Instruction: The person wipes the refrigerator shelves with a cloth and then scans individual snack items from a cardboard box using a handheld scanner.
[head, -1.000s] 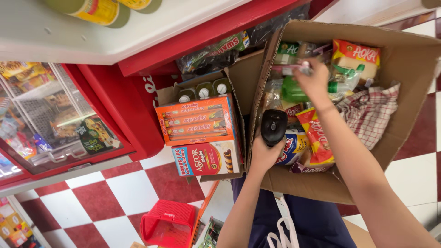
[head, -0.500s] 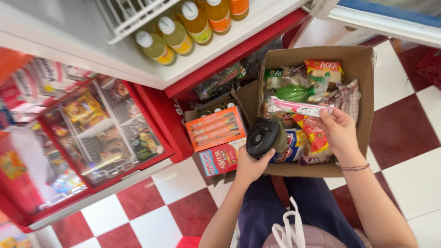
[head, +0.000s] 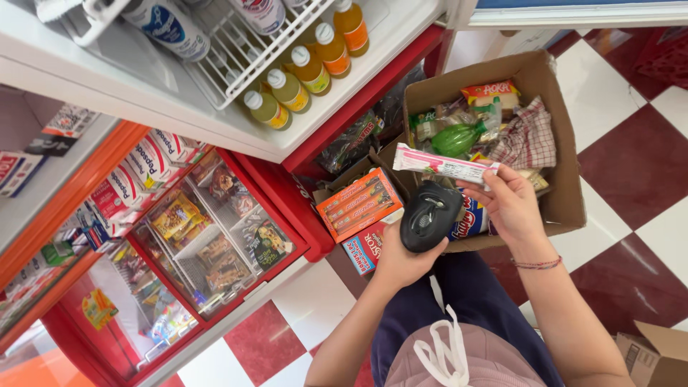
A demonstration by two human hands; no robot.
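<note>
My right hand (head: pixel 510 203) pinches a long pink-and-white snack packet (head: pixel 444 165) by its right end, fingers clamped on the wrapper, so the packet juts out to the left above the black handheld scanner (head: pixel 428 215) that my left hand (head: pixel 401 259) grips from below. Both sit over the near edge of the open cardboard box (head: pixel 562 179) on the checkered floor — inside it lie a green bottle (head: pixel 459 137), an orange-and-yellow snack bag (head: pixel 491 92), a checked cloth (head: pixel 529 140) and more wrapped snacks. Just left of it a smaller carton (head: pixel 342 180) holds orange boxes (head: pixel 358 204), with bottles of orange drink (head: pixel 312 66) in the cooler door above. Half a second ago my right hand was lower at the box's edge — now it has lifted the packet clear, close to the scanner.
</note>
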